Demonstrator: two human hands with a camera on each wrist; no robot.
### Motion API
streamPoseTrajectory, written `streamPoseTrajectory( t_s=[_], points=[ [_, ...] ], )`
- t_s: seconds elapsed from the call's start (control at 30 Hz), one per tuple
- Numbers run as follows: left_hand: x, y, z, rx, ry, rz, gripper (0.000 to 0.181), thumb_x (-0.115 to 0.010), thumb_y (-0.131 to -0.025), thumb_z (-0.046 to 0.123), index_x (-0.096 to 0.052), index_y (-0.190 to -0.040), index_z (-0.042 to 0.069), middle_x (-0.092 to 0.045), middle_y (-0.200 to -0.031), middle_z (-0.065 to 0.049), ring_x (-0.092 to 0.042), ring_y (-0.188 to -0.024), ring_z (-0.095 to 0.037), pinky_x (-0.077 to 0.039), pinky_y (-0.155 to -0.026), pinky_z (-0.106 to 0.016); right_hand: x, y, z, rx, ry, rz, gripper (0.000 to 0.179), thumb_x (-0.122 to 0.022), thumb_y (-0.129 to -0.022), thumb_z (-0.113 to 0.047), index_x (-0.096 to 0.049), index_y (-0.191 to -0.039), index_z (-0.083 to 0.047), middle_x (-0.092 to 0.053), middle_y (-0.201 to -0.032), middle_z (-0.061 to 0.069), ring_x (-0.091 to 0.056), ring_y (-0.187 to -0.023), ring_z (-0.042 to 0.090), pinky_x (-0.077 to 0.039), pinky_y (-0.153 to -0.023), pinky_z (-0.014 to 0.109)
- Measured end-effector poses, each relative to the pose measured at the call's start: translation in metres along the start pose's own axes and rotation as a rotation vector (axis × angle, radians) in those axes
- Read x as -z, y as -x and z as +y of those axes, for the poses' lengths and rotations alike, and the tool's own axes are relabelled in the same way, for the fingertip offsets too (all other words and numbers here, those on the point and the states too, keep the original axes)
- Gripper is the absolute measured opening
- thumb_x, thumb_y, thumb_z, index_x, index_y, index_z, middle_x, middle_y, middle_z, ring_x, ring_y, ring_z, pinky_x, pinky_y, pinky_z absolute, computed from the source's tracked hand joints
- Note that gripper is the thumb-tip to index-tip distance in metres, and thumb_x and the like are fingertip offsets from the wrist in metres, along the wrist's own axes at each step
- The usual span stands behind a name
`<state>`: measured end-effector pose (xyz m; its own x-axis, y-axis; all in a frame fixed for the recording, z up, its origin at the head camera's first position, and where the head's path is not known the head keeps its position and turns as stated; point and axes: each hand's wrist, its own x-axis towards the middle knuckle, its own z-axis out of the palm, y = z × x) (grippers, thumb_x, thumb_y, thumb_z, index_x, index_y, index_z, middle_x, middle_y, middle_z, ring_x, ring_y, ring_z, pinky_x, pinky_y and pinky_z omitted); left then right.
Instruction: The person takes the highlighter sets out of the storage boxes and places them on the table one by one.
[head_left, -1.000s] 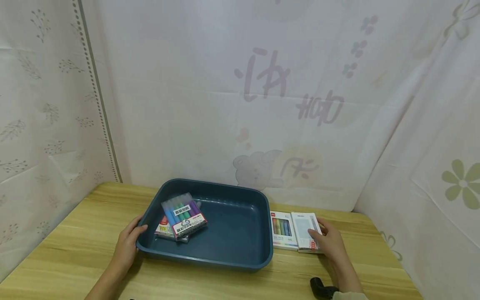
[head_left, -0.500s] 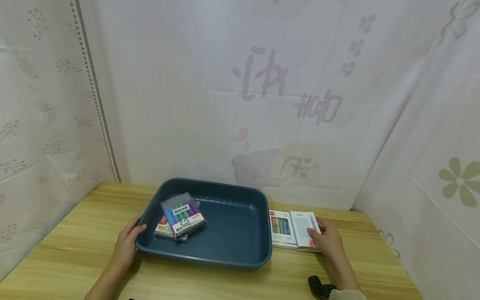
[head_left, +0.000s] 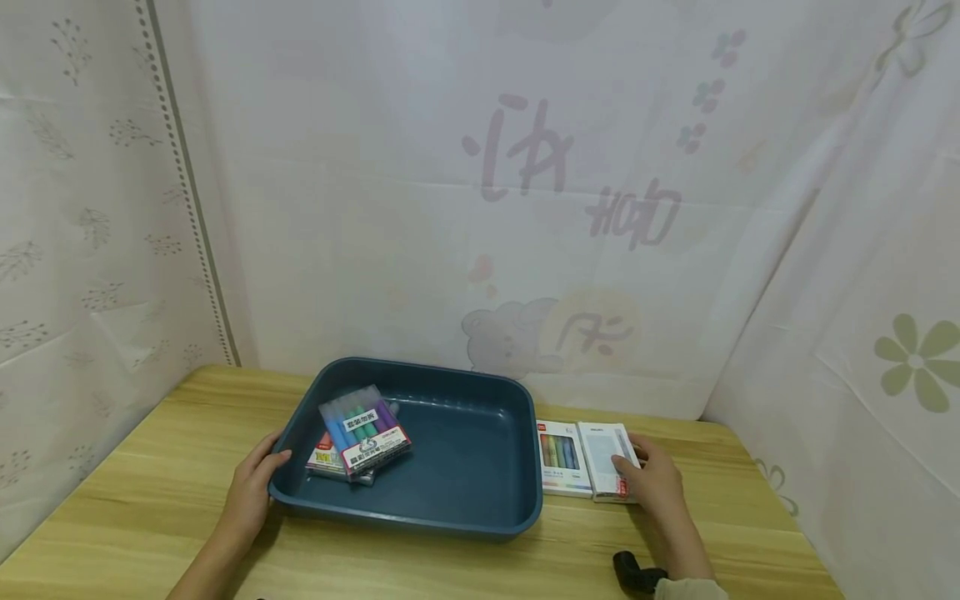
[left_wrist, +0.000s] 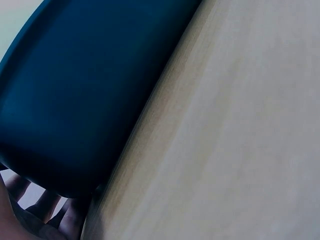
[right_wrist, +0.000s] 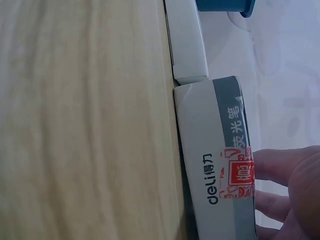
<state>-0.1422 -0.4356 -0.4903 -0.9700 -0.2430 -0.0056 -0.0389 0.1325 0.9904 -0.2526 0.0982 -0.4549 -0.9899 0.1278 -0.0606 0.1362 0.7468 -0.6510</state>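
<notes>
My left hand still gripped the blue tray; to its right, my right hand still pinched the Deli highlighter box, unmoved.

Deli brand name and Chinese print stand out on a highlighter box, seen from the right wrist.
The side panel reads "deli得力"; a grey band beside it carries "荧光笔" (highlighter), and a red stamp-style seal overlaps both, its characters not surely legible. In the head view, a white label across a clear marker pack reads "套装勿拆" (set, do not split), above a bottom strip of bolder characters too small to confirm. A windowed pen box bears a red corner logo and fine print, both unreadable, and the backdrop curtain shows large mauve lettering that cannot be read with certainty.
</notes>
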Motion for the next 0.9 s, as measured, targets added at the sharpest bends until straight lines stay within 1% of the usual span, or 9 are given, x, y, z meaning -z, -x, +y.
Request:
streamPoseTrajectory(
  t_s=[0.13, 0.23, 0.37, 0.5, 0.67, 0.9],
  points=[
    [0.0002, -0.0003, -0.0002, -0.003, 0.005, 0.0, 0.052, -0.035, -0.109, 0.022, -0.032, -0.155, -0.002, -0.037, -0.154, -0.029, -0.049, -0.099, 0.019, -0.051, -0.079, -0.012, 0.0012, 0.0028, -0.0039, 0.012, 0.025, 0.016, 0.058, -0.061, -0.098, -0.022, -0.044, -0.147, 0.004, -0.051, -0.142, 0.035, -0.05, -0.129, 0.05, -0.04, -0.106, 0.062],
    [0.0002, 0.0, 0.0005, -0.005, -0.009, 0.005, 0.052, -0.036, -0.109, 0.022, -0.033, -0.154, -0.002, -0.038, -0.154, -0.029, -0.048, -0.099, 0.02, -0.049, -0.08, -0.01, 0.0019, 0.0042, -0.0069, 0.023, 0.065, 0.022, 0.057, -0.061, -0.098, -0.023, -0.046, -0.145, 0.006, -0.053, -0.139, 0.036, -0.053, -0.125, 0.051, -0.042, -0.104, 0.063],
    [0.0007, 0.0006, 0.0015, 0.006, -0.04, 0.01, 0.052, -0.036, -0.108, 0.023, -0.033, -0.155, -0.001, -0.037, -0.156, -0.029, -0.044, -0.099, 0.023, -0.046, -0.081, -0.007, 0.002, 0.0046, -0.0092, 0.039, 0.106, 0.025, 0.058, -0.062, -0.098, -0.023, -0.046, -0.144, 0.008, -0.054, -0.137, 0.037, -0.054, -0.124, 0.051, -0.042, -0.103, 0.063],
    [0.0015, 0.0006, 0.0013, 0.018, -0.04, 0.001, 0.053, -0.036, -0.109, 0.024, -0.032, -0.155, 0.0, -0.036, -0.157, -0.029, -0.045, -0.098, 0.021, -0.047, -0.081, -0.009, 0.0016, 0.0043, -0.0086, 0.043, 0.11, 0.028, 0.057, -0.062, -0.098, -0.023, -0.047, -0.144, 0.008, -0.054, -0.137, 0.038, -0.054, -0.124, 0.052, -0.042, -0.103, 0.064],
    [0.0008, 0.0005, 0.0009, 0.006, -0.013, 0.007, 0.052, -0.036, -0.109, 0.022, -0.033, -0.154, -0.002, -0.039, -0.153, -0.03, -0.05, -0.097, 0.016, -0.051, -0.079, -0.013, 0.0014, 0.0049, -0.0068, 0.044, 0.11, 0.032, 0.057, -0.061, -0.097, -0.022, -0.047, -0.143, 0.008, -0.055, -0.136, 0.037, -0.055, -0.123, 0.051, -0.043, -0.102, 0.063],
    [-0.0018, -0.0004, 0.0004, -0.017, -0.026, 0.03, 0.05, -0.037, -0.108, 0.02, -0.037, -0.153, -0.002, -0.041, -0.151, -0.027, -0.049, -0.099, 0.017, -0.048, -0.08, -0.01, 0.0031, 0.0063, -0.0102, 0.059, 0.132, 0.053, 0.058, -0.064, -0.096, -0.024, -0.05, -0.14, 0.01, -0.058, -0.133, 0.037, -0.057, -0.12, 0.052, -0.046, -0.098, 0.061]
  ],
)
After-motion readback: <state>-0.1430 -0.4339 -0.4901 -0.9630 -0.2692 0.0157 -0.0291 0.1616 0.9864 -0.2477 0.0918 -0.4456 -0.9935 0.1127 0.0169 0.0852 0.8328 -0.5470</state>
